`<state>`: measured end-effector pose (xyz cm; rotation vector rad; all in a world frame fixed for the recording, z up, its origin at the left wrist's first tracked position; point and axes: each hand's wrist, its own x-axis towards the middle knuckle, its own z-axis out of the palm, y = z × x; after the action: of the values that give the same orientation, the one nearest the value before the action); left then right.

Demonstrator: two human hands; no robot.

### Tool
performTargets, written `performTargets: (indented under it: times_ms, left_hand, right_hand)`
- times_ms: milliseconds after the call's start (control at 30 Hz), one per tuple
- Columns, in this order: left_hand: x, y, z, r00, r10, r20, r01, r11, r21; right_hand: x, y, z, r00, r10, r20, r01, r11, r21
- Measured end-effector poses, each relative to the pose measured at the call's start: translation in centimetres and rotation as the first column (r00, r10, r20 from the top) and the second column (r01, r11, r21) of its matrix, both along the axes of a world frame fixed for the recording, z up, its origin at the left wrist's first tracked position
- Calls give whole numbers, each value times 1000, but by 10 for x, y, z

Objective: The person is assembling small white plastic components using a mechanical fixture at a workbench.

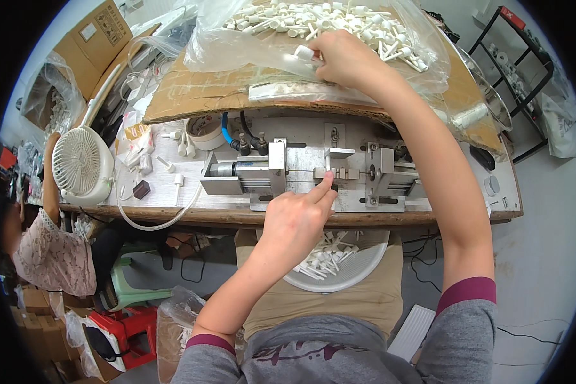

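Note:
My right hand [342, 59] reaches over the cardboard at the far side. Its fingers close on a white plastic part with a round cap-like end [304, 52], beside a heap of similar white stemmed parts [358, 24] on clear plastic. My left hand [294, 221] is at the metal bench fixture [277, 168]. Its index finger stretches forward, the tip touching the small notched metal block [344, 173] in the middle; the other fingers are partly bent. No held thing shows in it. Whether a part lies under the fingertip, I cannot make out.
A white basket [365, 269] with more white parts rests on my lap under the table edge. A white fan [83, 165], a tape roll [206, 131] and loose parts stand left of the fixture. Another person [51, 249] sits at the left. A black shelf [515, 83] stands right.

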<state>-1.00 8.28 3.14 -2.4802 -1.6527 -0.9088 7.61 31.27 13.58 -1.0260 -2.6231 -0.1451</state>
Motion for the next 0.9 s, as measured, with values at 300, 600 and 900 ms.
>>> performTargets:
  times_ms: [300,600,900]
  left_hand:
    - [-4,0,-1,967,-20,253,50,992,-113]
    - [-9,-10,17,689,-186,700,235,972,26]
    - [-5,-9,-12,998,-37,55,33,997,67]
  right_hand:
    - [72,-103,-27,866,327,-379,-152,893,425]
    - [98,-157,-65,872,430,-235,-288,837,465]
    - [110,-166,-67,796,163,-583,-140,987,84]
